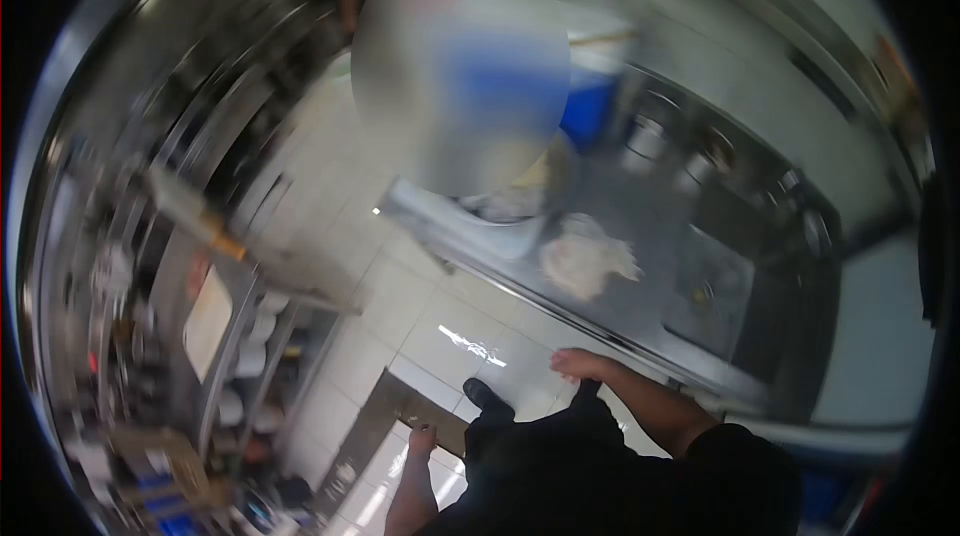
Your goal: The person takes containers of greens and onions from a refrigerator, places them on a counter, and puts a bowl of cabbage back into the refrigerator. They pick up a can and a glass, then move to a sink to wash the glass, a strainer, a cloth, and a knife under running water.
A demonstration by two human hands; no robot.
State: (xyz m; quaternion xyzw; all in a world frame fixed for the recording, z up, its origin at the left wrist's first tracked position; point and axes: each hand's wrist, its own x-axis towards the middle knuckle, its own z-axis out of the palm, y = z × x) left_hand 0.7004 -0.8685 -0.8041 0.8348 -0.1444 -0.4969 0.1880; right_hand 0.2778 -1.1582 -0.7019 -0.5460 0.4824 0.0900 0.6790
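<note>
My left hand [423,439] hangs low beside my body, above the tiled floor, with its fingers curled in; I see nothing in it. My right hand [582,365] is held forward at the end of a bent arm, near the front edge of the steel counter [640,311] but apart from it. Its fingers are loosely curled and appear to hold nothing. On that counter lies a limp, whitish crumpled heap [588,258], perhaps cloth; blur hides its kind. Left of the heap sits a white tub [485,231] with pale contents.
A person [470,66], largely blurred out, stands beyond the tub. Metal containers [648,139] and a sink [707,291] are at the counter's right. Shelving with a pale board [208,321] lines the left. A dark strip [370,436] borders shiny floor tiles.
</note>
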